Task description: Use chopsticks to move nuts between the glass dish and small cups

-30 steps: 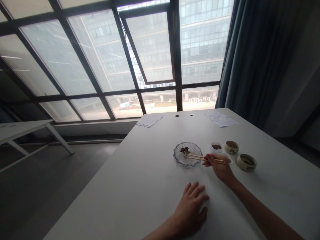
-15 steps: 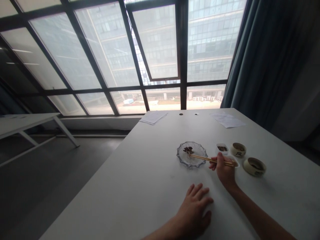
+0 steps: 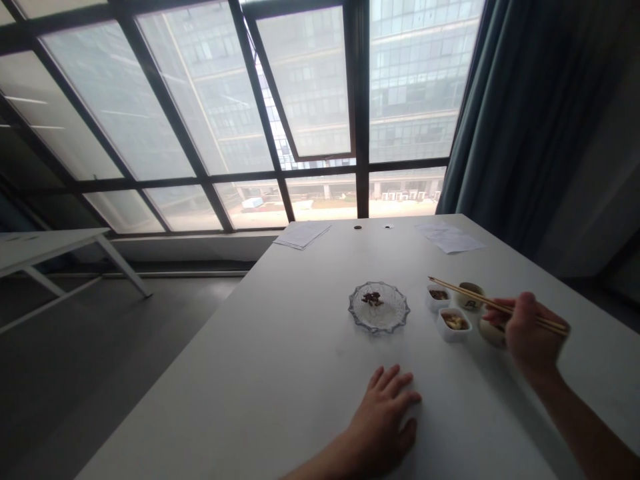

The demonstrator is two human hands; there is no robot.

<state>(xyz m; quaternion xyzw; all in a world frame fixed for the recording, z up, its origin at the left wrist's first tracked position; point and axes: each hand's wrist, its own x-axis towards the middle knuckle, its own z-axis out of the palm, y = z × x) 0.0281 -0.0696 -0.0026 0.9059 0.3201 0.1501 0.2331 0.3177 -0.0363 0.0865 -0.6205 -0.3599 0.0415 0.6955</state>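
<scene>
My right hand (image 3: 530, 328) holds a pair of wooden chopsticks (image 3: 500, 306) above the table's right side, their tips held up over the small white dishes. Just below the hand sits a round cream ceramic bowl (image 3: 492, 333), partly hidden by it. Another such bowl (image 3: 471, 296) stands behind it. Two small white square dishes (image 3: 439, 299) (image 3: 455, 325) hold food. A scalloped glass plate (image 3: 379, 307) carries a small heap of dark food (image 3: 373, 299). My left hand (image 3: 383, 417) rests flat on the white table, fingers apart, holding nothing.
Loose papers (image 3: 303, 235) (image 3: 450, 239) lie at the white table's (image 3: 250, 373) far edge. A dark curtain (image 3: 500, 100) hangs at the right, beside tall windows (image 3: 200, 113). Another white table (image 3: 40, 243) stands at the left.
My right hand has moved right and lifted the chopsticks away from the glass plate, uncovering the nearer white dish. My left hand stays in place.
</scene>
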